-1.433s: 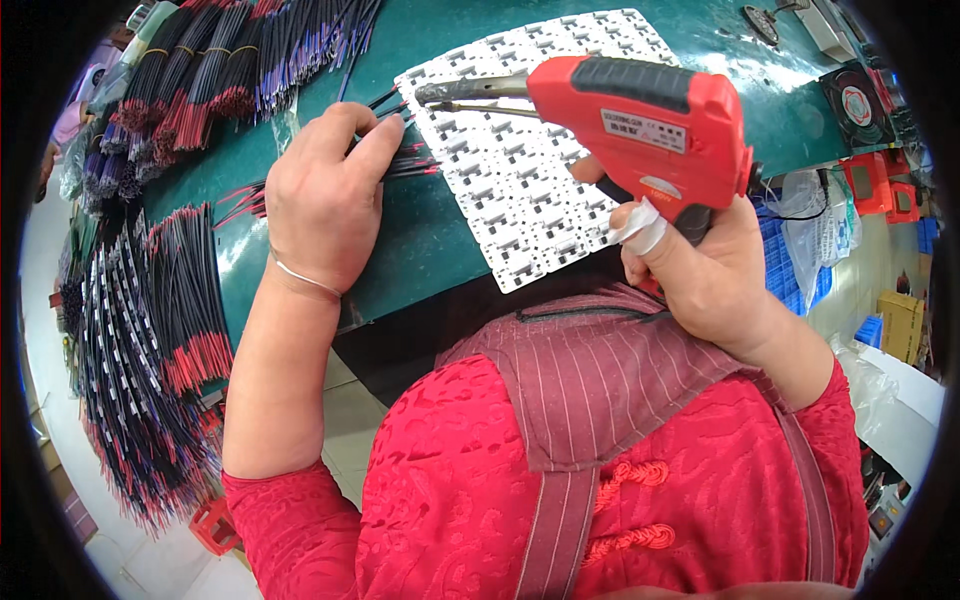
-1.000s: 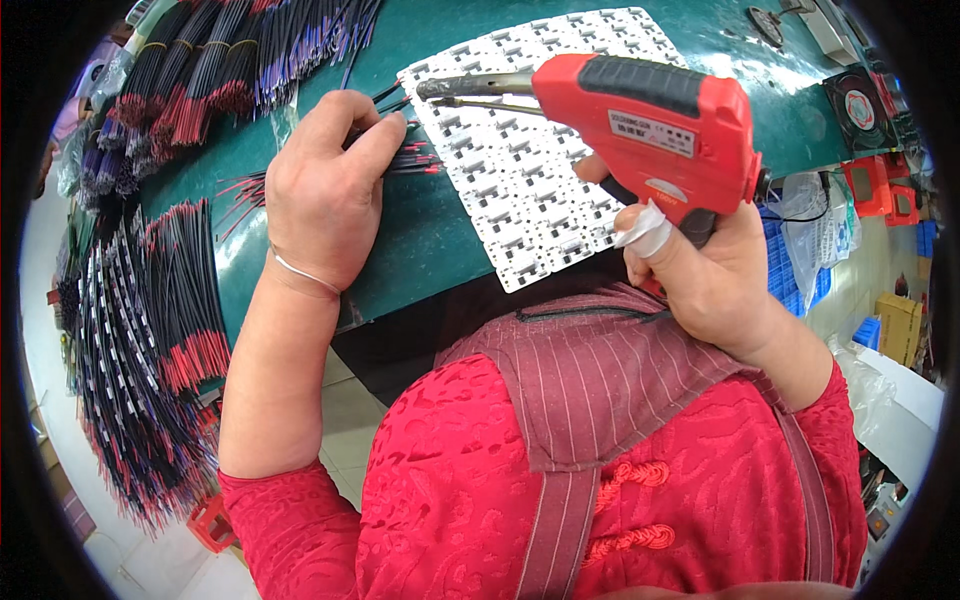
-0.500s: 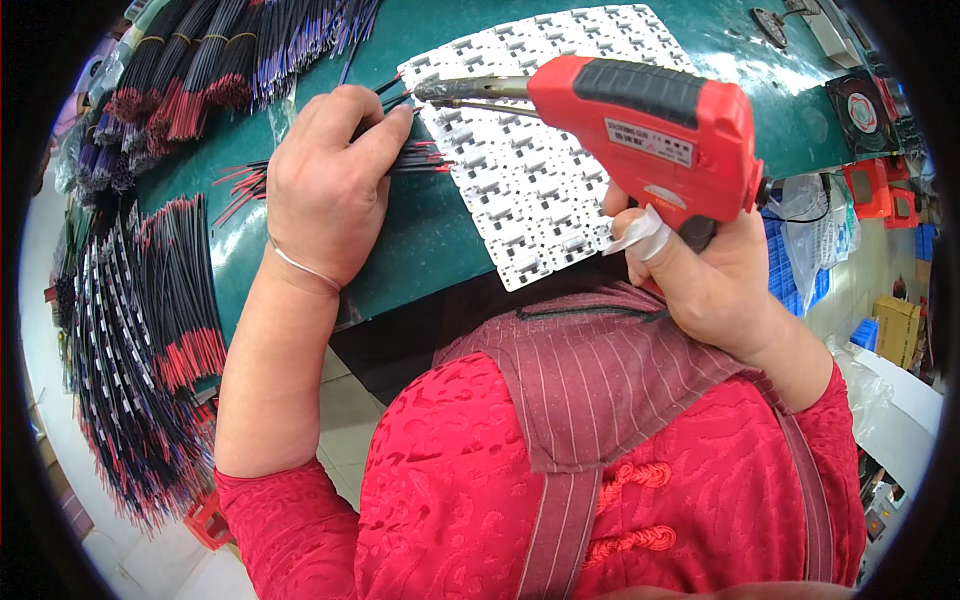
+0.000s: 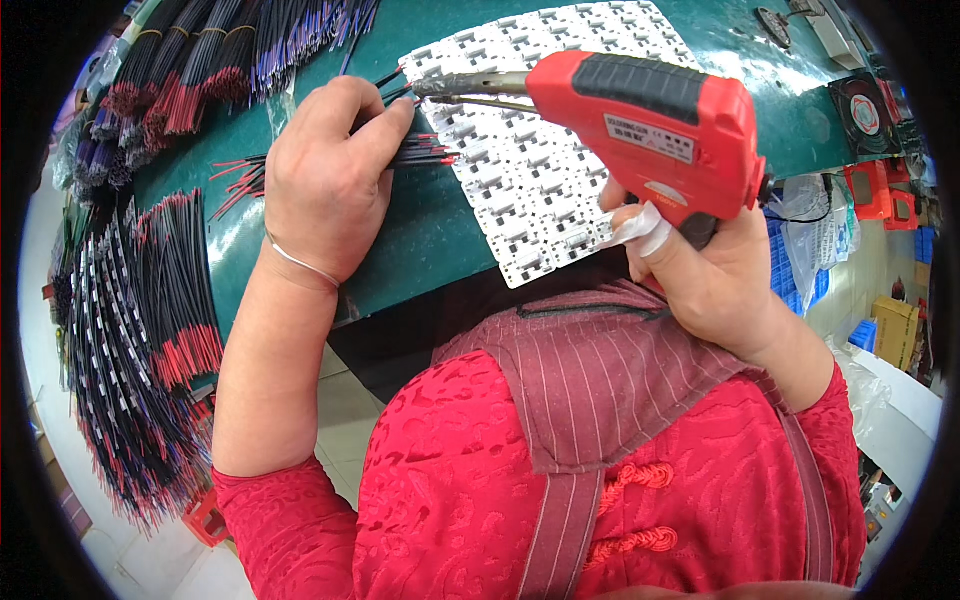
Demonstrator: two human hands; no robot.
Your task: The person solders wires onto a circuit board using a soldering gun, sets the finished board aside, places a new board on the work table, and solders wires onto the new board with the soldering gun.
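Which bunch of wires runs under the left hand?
The small red-tipped bunch, showing on both sides of the left hand, one end reaching the white sheet. The larger bunches lie clear of that hand.

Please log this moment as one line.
left hand: over thin black wires; right hand: holds red-black plastic soldering gun; tip: near white circuit-board sheet

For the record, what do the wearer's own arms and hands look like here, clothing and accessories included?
Both forearms emerge from red sleeves with a raised tonal pattern, ending near the elbows. The left hand is ungloved, with a thin, silvery bangle at its wrist. The right hand is ungloved too; a loose-ended whitish wrap circles what looks like its thumb.
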